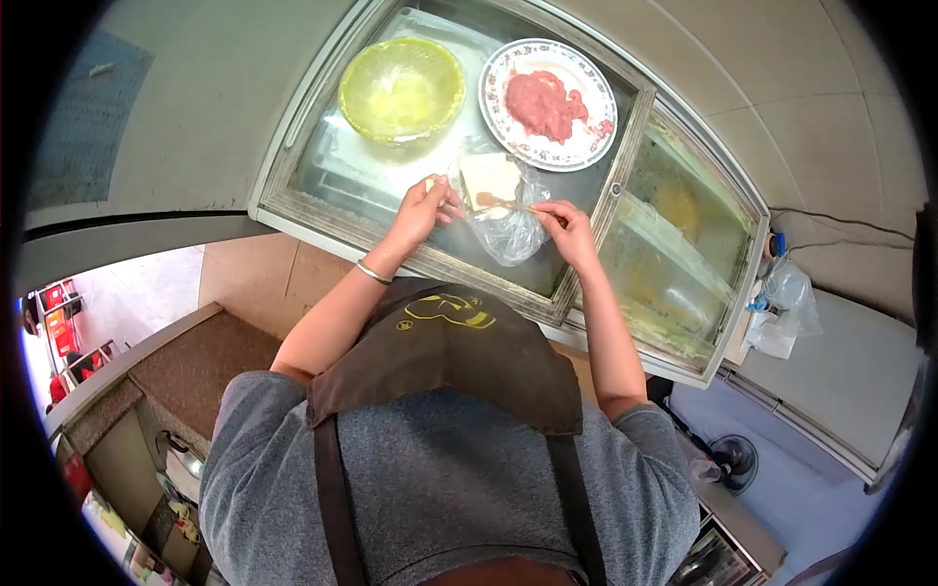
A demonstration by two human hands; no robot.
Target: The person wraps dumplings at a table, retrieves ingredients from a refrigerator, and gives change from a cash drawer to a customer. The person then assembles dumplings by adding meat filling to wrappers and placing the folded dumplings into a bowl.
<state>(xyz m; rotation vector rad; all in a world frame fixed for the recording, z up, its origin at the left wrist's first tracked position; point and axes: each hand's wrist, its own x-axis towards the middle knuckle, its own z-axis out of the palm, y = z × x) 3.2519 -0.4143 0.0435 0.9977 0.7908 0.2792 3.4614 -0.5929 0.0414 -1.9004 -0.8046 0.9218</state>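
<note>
A: What is lying around you, biggest first?

B: Beneath everything, a broad glass-topped chest with a worn, pale frame (pixel 596 230) is serving as your worktop. A round white plate with a patterned rim (pixel 491 107) is standing beyond your right hand (pixel 549 211), carrying a smooth mound of pink paste (pixel 542 105). A round, translucent yellow-green plastic bowl (pixel 350 93) is standing to its left. Nearer you, a crumpled clear plastic bag (pixel 513 242) is lying around a flat, pale, square-cornered piece (pixel 489 176), which is sitting between your hands.

A: What are you risking there?

B: The loose film is bunching close under your right fingers, so it could be snagging on them and dragging the pale piece askew. A slanting push could also be tearing or denting that piece, if it is as soft as it is looking.

A: And how are your hands standing?

B: Your right hand is closing to a pinch, thumb and fingers gripping a thin, dark stick (pixel 523 207) that is pointing left across the bag. A small brownish-pink blob (pixel 487 199) is showing near its far end, over the pale piece. Your left hand (pixel 428 203) is half curling just beside the bag; something pale is showing by its fingertips, but whether you are gripping it, I cannot tell.
</note>
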